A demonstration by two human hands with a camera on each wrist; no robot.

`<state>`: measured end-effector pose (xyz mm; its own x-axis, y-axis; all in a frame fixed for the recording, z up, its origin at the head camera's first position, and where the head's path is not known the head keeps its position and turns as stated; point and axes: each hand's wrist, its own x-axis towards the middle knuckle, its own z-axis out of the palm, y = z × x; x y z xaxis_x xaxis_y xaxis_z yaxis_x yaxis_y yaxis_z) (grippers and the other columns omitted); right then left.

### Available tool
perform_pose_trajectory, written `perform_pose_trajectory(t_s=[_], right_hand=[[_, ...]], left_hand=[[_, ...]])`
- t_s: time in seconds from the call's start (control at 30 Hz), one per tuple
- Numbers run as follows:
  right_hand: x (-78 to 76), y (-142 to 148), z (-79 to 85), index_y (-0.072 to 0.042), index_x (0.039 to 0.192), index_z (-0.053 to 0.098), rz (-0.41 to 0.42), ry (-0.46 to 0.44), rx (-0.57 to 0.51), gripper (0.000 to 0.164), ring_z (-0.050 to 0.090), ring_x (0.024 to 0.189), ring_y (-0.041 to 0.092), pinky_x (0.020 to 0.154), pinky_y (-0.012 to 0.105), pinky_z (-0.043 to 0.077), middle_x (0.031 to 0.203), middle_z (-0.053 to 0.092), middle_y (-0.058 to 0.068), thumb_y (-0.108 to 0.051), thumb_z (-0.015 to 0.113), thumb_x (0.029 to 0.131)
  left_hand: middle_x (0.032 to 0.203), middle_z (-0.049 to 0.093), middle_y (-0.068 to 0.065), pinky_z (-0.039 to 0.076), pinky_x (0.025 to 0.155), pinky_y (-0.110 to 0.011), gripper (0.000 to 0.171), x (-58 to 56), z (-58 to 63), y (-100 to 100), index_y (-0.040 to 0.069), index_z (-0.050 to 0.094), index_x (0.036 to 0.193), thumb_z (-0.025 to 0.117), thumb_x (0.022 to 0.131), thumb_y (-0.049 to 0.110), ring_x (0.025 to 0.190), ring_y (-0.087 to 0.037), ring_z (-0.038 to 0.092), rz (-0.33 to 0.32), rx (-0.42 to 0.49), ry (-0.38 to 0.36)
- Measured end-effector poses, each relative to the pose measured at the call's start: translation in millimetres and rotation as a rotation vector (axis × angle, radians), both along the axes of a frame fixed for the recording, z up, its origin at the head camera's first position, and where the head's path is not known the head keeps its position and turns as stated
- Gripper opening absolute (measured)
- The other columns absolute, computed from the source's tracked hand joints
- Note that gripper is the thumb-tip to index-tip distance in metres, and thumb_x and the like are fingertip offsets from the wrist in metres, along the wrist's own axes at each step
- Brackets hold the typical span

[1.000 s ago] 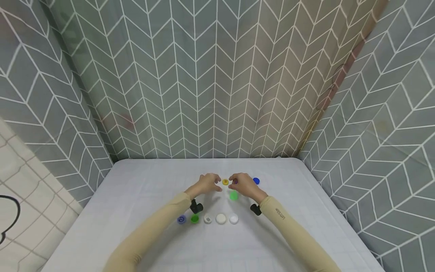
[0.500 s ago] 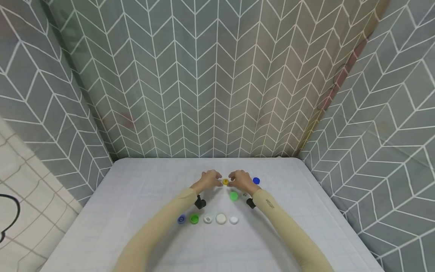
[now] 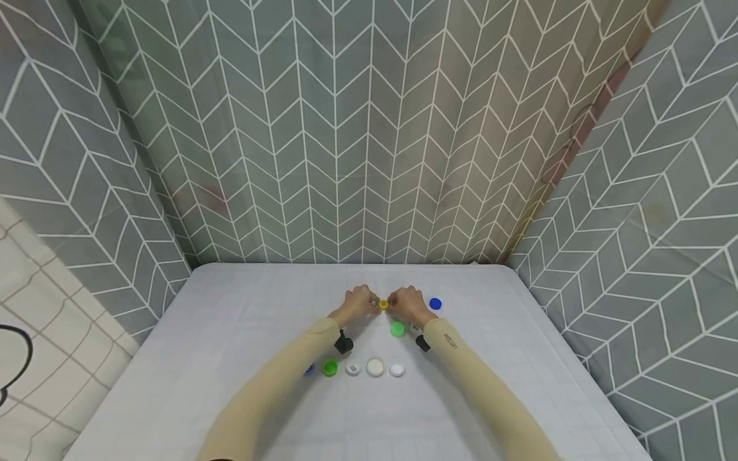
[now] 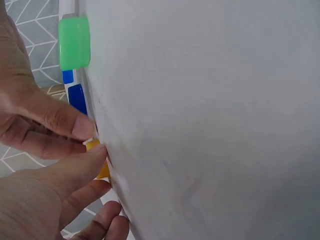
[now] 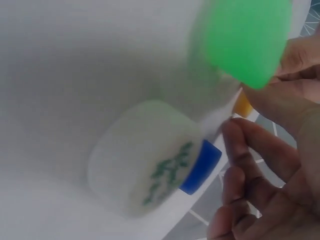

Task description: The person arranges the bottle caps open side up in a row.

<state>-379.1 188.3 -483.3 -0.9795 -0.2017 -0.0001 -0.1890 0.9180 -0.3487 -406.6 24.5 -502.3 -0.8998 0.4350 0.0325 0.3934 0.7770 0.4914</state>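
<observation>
A small yellow bottle cap (image 3: 383, 305) stands between my two hands near the back of the table. My left hand (image 3: 358, 303) pinches it, the thumb lying along its side in the left wrist view. From the other side my right hand (image 3: 408, 303) has thumb and index finger at its edge; the cap (image 5: 243, 105) shows between them in the right wrist view, partly hidden. Close by my right hand are a light green cap (image 3: 397, 329), a white cap with green lettering (image 5: 145, 160) and a dark blue cap (image 3: 435, 303).
A row of caps lies nearer the front: a blue one (image 3: 309, 369) partly behind the left sleeve, a green one (image 3: 330, 367) and several white ones (image 3: 375, 367). White cloth covers the table (image 3: 461, 410). Patterned curtains (image 3: 357, 128) rise behind and at the sides.
Both hands have closed in on the yellow cap from either side, and their fingertips now meet it. The other caps have stayed where they were.
</observation>
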Motion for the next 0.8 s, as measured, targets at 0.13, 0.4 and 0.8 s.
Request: perform_pose_trajectory(t_s=[0.13,0.4,0.8], right_hand=[[-0.3,1.0,-5.7,-0.011,0.106,0.075,0.022,0.034,-0.006,0.024,0.052,0.088,0.021,0.088,0.044,0.037,0.102,0.074,0.004,-0.024,0.072,0.085],[2.4,0.5,-5.1,-0.012,0.102,0.075,0.052,0.055,-0.024,0.021,0.051,0.087,0.020,0.087,0.042,0.037,0.099,0.075,0.003,-0.024,0.073,0.085],[9.4,7.0,8.2,-0.009,0.103,0.074,0.117,0.138,-0.170,0.019,0.066,0.096,0.023,0.095,0.046,0.044,0.095,0.075,0.004,-0.017,0.073,0.085]], left_hand=[[0.103,0.064,-0.009,0.040,0.092,-0.052,0.027,3.1,-2.6,3.1,0.009,0.075,0.107,0.077,0.082,0.020,0.100,-0.027,0.057,0.000,-0.001,0.033],[0.104,0.070,-0.007,0.038,0.091,-0.052,0.022,8.3,1.5,2.1,0.009,0.076,0.101,0.078,0.081,0.017,0.099,-0.027,0.057,-0.018,0.025,0.055],[0.106,0.071,-0.007,0.038,0.096,-0.052,0.022,12.0,15.5,-7.1,0.007,0.073,0.106,0.072,0.086,0.016,0.103,-0.026,0.062,-0.050,0.125,0.059]])
